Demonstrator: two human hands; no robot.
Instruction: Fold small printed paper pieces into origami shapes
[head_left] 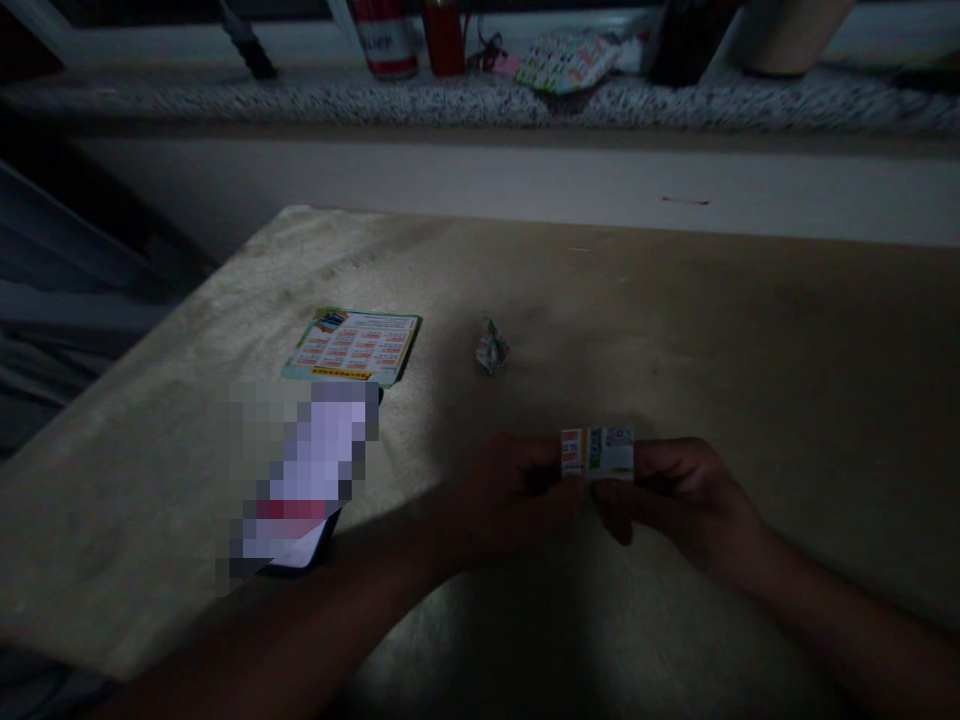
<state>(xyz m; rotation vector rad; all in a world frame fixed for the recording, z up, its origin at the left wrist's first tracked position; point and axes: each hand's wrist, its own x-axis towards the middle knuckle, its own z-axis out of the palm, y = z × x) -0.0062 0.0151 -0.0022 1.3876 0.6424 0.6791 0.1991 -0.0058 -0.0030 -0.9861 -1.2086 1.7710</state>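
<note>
A small folded piece of printed paper is held between both hands above the table. My left hand pinches its left end, thumb in front. On the right end, my right hand grips the paper, its fingers behind and thumb below the lower edge. Orange, green and white print shows on the side facing me. Beyond my left hand, a small folded paper shape stands on the table. To its left lies a flat printed calendar card.
A phone with a lit, pixelated screen lies left of my left forearm on the pale table. Behind the table, a speckled stone sill carries a red-and-white can, a red container and a crumpled printed packet.
</note>
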